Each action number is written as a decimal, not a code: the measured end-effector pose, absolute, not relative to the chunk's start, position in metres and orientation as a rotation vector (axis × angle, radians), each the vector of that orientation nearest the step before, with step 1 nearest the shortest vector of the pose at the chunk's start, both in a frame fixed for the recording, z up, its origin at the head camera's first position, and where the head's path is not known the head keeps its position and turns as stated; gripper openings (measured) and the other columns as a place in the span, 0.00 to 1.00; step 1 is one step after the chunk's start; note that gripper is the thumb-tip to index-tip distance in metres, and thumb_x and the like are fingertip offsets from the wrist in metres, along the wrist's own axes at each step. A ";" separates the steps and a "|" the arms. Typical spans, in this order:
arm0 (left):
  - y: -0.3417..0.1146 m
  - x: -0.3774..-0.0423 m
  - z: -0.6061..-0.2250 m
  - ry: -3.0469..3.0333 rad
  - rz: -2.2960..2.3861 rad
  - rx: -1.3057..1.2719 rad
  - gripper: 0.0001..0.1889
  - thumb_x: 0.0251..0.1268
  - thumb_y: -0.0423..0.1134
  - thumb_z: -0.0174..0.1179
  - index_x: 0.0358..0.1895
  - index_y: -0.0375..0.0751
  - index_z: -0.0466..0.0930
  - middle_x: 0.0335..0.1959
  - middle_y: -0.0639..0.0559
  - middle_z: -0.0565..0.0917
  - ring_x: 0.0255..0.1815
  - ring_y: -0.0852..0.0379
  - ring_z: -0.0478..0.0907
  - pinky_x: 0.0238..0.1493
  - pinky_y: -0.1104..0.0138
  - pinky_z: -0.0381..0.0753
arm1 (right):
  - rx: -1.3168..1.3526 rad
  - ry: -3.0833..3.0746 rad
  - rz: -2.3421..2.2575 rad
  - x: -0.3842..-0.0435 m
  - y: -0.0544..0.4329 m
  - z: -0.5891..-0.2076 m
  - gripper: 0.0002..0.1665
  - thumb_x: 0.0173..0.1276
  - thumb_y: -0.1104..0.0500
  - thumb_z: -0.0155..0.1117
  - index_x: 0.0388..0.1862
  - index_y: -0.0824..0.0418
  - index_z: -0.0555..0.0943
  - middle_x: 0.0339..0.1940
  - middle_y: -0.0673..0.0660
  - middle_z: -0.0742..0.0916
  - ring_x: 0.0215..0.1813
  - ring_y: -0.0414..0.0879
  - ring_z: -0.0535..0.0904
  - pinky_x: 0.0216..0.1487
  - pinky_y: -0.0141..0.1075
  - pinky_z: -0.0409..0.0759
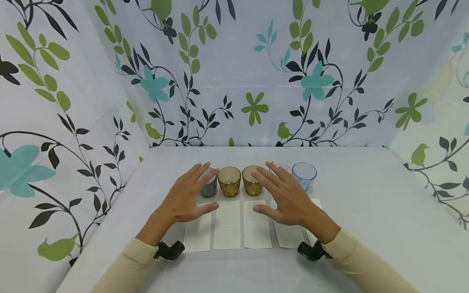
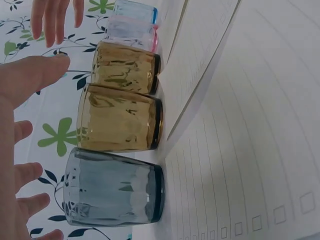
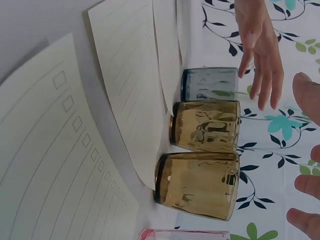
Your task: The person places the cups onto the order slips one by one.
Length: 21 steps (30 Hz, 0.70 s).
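Note:
My left hand (image 1: 187,196) hovers over the left side of a row of glasses, fingers spread and holding nothing. Nearest to it is a smoky grey glass (image 2: 115,190), partly behind its fingers in the head view. Two amber glasses (image 1: 229,184) (image 1: 251,185) stand side by side in the middle. My right hand (image 1: 287,197) hangs over the right side, also spread and free of any object. Its fingers overlap a clear glass with a pinkish rim (image 2: 131,32) in the head view. A blue glass (image 1: 306,174) ends the row at the right.
In front of the glasses lie several lined paper slips (image 1: 227,226), some with small checkboxes, partly under the right forearm in the head view. A white cloth covers the table (image 1: 366,195). A leaf-and-bird patterned curtain (image 1: 220,81) hangs behind and at both sides.

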<state>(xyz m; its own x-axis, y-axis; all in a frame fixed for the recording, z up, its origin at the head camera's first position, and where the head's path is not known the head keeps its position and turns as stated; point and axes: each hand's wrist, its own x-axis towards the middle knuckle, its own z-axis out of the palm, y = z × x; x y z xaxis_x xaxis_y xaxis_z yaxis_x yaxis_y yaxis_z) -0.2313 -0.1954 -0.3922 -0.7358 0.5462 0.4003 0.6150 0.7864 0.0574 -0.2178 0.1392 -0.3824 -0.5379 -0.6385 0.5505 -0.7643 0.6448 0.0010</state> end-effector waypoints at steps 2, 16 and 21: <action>-0.198 -0.234 -0.393 -2.613 -0.318 -0.877 0.49 0.59 0.69 0.61 0.81 0.56 0.55 0.81 0.47 0.58 0.80 0.41 0.56 0.70 0.37 0.67 | 1.091 -2.352 0.343 -0.220 0.137 -0.384 0.50 0.69 0.27 0.54 0.80 0.55 0.63 0.78 0.57 0.70 0.80 0.61 0.60 0.77 0.61 0.60; -0.210 -0.261 -0.403 -2.672 -0.782 -0.776 0.49 0.62 0.61 0.66 0.82 0.54 0.51 0.82 0.49 0.56 0.81 0.45 0.53 0.77 0.42 0.57 | 1.058 -2.409 0.367 -0.233 0.120 -0.385 0.49 0.67 0.32 0.61 0.78 0.57 0.64 0.77 0.57 0.71 0.79 0.61 0.61 0.76 0.59 0.62; -0.210 -0.265 -0.407 -2.690 -0.974 -0.729 0.50 0.62 0.59 0.67 0.82 0.60 0.47 0.82 0.52 0.56 0.81 0.45 0.55 0.76 0.40 0.59 | 1.066 -2.444 0.349 -0.241 0.114 -0.383 0.50 0.67 0.31 0.61 0.80 0.56 0.63 0.78 0.57 0.71 0.80 0.60 0.59 0.77 0.60 0.62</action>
